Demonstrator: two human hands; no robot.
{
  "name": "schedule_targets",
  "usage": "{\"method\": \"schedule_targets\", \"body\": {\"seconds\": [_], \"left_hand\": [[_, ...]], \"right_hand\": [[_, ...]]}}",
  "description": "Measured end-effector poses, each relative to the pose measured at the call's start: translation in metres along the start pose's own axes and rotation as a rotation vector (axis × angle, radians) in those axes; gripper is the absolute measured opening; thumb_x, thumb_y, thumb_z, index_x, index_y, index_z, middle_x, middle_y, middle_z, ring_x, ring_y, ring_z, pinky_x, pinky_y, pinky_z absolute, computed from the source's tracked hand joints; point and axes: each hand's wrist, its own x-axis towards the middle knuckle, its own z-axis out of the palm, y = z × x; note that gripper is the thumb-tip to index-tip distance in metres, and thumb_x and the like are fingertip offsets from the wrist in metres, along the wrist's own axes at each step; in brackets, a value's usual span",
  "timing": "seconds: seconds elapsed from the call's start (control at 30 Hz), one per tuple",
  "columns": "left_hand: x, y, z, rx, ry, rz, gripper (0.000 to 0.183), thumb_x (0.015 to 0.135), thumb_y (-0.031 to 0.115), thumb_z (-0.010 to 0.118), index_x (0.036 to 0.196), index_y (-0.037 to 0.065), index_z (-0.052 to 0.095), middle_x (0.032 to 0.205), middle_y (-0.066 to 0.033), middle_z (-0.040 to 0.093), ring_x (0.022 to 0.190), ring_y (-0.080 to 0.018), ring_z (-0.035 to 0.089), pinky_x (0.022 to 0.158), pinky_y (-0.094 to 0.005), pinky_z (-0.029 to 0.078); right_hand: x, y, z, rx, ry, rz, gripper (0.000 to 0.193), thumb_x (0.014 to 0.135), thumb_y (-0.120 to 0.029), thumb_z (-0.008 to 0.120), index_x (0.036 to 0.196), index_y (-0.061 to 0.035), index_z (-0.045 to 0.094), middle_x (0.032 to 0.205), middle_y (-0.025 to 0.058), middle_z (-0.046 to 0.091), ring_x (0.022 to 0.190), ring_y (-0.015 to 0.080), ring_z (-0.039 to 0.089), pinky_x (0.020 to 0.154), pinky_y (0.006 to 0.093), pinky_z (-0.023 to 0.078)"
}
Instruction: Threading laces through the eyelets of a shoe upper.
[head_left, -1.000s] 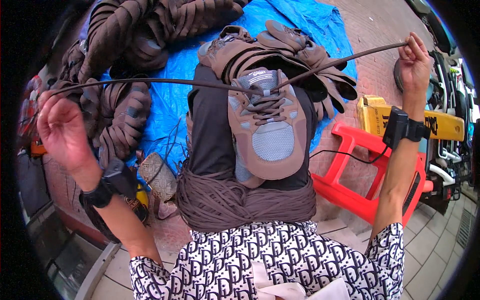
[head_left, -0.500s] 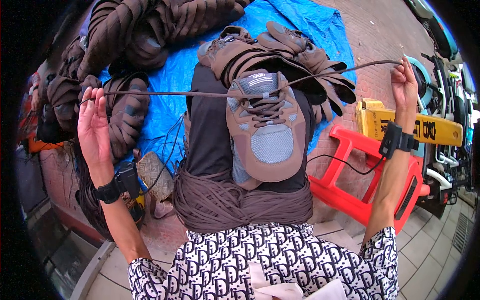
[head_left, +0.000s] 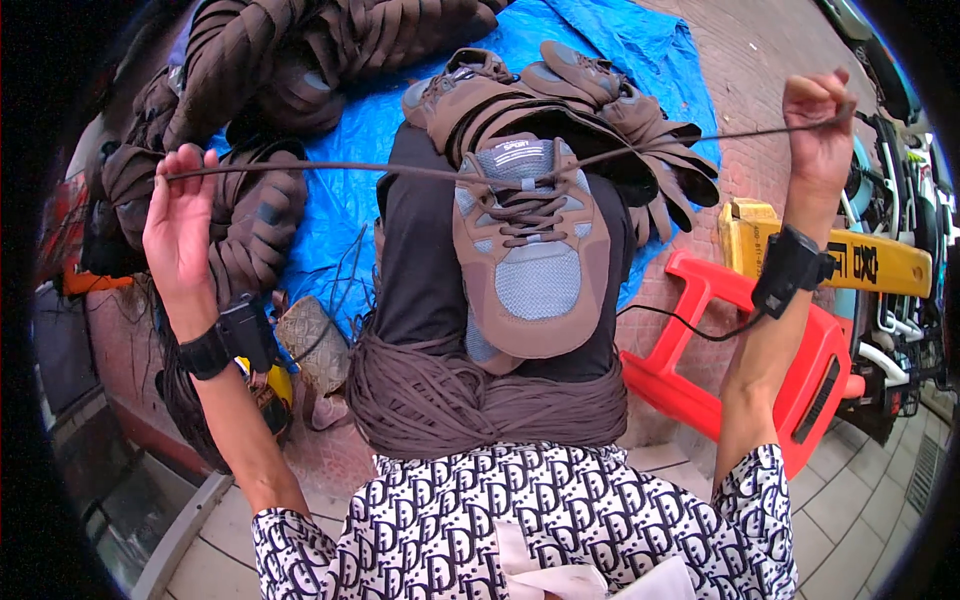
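A brown and grey-blue shoe upper (head_left: 537,285) lies across my lap, toe toward me. A dark brown shoelace (head_left: 330,170) is threaded through its eyelets, and both ends stretch outward from the tongue. My left hand (head_left: 182,225), raised at the left, pinches one end between thumb and fingers. Up at the far right, my right hand (head_left: 820,130) grips the other end with curled fingers. A thick bundle of loose brown laces (head_left: 430,405) rests over my thighs, between the shoe upper and my body.
Stacked shoe uppers (head_left: 500,115) lie just beyond my knees, and larger piles (head_left: 260,70) stand at the far left. A blue tarp (head_left: 650,60) covers the ground. To the right are a red plastic stool (head_left: 690,390), a yellow board (head_left: 880,260) and bicycles.
My right hand has moved outward and up, and my left hand has risen slightly. The lace is now drawn straighter on both sides. The shoe upper stays in about the same place.
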Motion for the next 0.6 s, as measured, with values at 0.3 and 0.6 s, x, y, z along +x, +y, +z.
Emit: {"method": "schedule_targets", "body": {"seconds": [0.3, 0.6], "left_hand": [[0.024, 0.011, -0.001, 0.065, -0.091, -0.057, 0.018, 0.091, 0.009, 0.041, 0.102, -0.004, 0.046, 0.079, -0.0055, 0.048, 0.052, -0.0067, 0.031, 0.047, -0.0194, 0.029], [-0.022, 0.008, -0.088, 0.237, 0.337, -0.094, 0.017, 0.087, 0.009, 0.047, 0.099, -0.004, 0.05, 0.072, -0.0029, 0.048, 0.046, -0.0044, 0.03, 0.039, -0.0184, 0.024]], "right_hand": [[0.022, -0.005, 0.032, -1.333, -0.199, 0.135, 0.042, 0.083, -0.003, 0.048, 0.123, 0.0018, 0.038, 0.076, -0.0004, 0.049, 0.041, -0.0017, 0.032, 0.035, 0.0114, 0.022], [0.018, -0.045, -0.063, -1.717, 0.013, 0.248, 0.033, 0.075, -0.002, 0.058, 0.109, -0.0023, 0.055, 0.07, -0.0034, 0.051, 0.041, 0.0001, 0.033, 0.035, 0.0142, 0.02]]}}
